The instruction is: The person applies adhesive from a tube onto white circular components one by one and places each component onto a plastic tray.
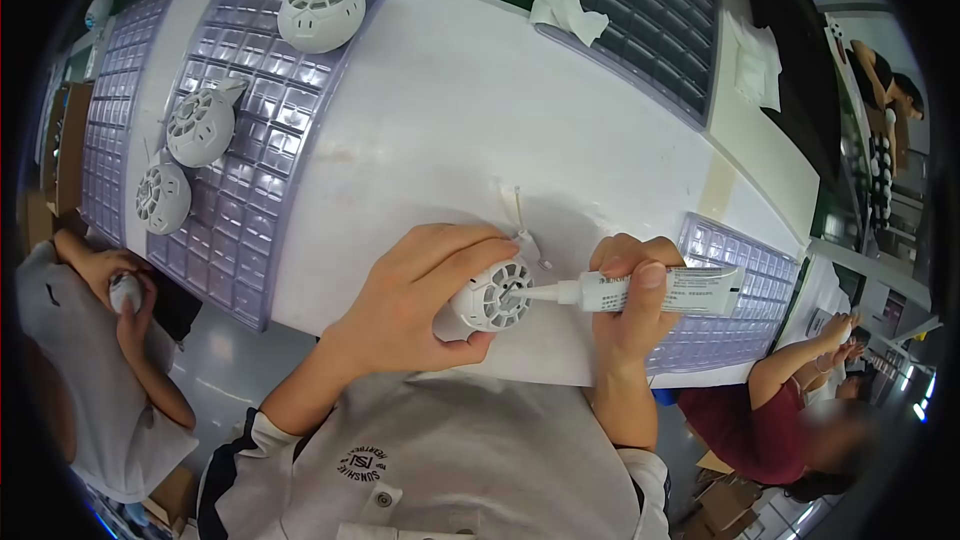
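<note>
My left hand [415,285] curls around a white round slotted plastic housing [492,302], holding it above the near side of the table. A thin cable [519,208] and a small white part stick out behind the housing. My right hand [632,305] grips a white glue tube [705,290] lying sideways, its printed label facing up. The tube's long tapered nozzle [545,292] points left, and its tip is at the centre of the housing's slotted face. Whether the tip touches the surface, I cannot tell.
Three similar housings [322,12] sit on a clear compartment tray [262,105] at left. More trays stand at far right [640,10] and near right [735,275]. Crumpled tissue [568,8] lies at the back. Co-workers sit left [95,370] and right [765,420].
</note>
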A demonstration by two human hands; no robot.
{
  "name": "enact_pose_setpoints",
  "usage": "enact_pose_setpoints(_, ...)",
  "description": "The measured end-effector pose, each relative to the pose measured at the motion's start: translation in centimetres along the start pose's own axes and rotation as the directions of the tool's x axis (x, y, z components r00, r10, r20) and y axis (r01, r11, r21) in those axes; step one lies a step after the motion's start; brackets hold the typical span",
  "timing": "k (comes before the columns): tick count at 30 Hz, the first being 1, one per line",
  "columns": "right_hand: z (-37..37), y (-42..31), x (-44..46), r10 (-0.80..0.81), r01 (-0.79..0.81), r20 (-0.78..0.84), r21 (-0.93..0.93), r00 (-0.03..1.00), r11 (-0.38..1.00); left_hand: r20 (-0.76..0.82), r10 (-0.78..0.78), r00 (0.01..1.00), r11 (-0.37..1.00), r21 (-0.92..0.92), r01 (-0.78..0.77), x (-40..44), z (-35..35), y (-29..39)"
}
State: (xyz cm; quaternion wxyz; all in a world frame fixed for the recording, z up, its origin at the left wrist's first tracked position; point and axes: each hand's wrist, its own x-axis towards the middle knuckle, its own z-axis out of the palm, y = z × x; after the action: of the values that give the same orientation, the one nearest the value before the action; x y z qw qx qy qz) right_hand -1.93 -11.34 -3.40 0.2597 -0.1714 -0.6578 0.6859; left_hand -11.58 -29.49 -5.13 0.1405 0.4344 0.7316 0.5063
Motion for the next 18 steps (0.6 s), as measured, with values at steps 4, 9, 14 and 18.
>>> enact_pose_setpoints(4,-0.8,1.0,-0.1,-0.024,0.023,0.015,0.091,1.0,0.996,-0.003,0.003,1.0,1.0,0.001,-0.003,0.0,0.0,-0.2)
enact_pose_setpoints(9,-0.7,0.9,-0.1,-0.002,0.001,0.011,0.052,1.0,0.999,-0.003,0.007,1.0,1.0,0.002,-0.007,0.0,0.1,-0.2)
enact_pose_setpoints(14,-0.7,1.2,-0.2,-0.005,0.004,0.005,0.071,1.0,0.997,0.003,0.011,1.0,1.0,0.004,-0.011,0.0,-0.1,-0.3)
enact_pose_setpoints(18,-0.7,1.1,-0.1,-0.016,0.016,0.005,0.049,1.0,0.999,0.003,0.016,1.0,1.0,-0.004,-0.016,0.0,-0.1,-0.3)
